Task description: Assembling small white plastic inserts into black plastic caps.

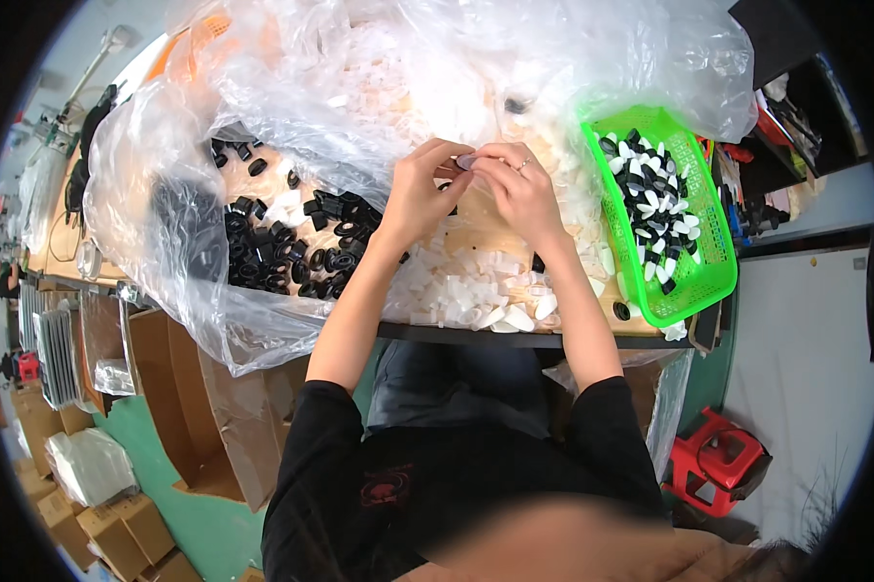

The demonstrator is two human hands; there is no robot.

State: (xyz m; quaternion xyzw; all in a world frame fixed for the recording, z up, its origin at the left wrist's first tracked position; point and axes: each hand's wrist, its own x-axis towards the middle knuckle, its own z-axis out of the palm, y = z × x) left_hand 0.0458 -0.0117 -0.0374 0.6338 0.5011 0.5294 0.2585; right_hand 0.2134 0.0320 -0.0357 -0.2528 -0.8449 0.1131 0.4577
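Both my hands meet above the middle of the table, fingertips nearly touching. Between them is a small translucent greyish oval piece (466, 162), pinched by my left hand (420, 192) and my right hand (520, 194). A dark part shows partly behind the left fingers; whether it is held I cannot tell. Left of my left forearm lies a pile of black ring-shaped parts (262, 254), partly on clear plastic. Between my forearms is a heap of white translucent small pieces (476, 289). Right of my right hand stands a green plastic basket (706, 281) with black-and-white oval pieces (655, 199).
Crumpled clear plastic bags (262, 107) cover the table's back and left side. Open cardboard boxes (180, 407) stand below the table at left, and a red stool (716, 461) sits on the floor at right. The table's dark front edge (515, 339) runs before my body.
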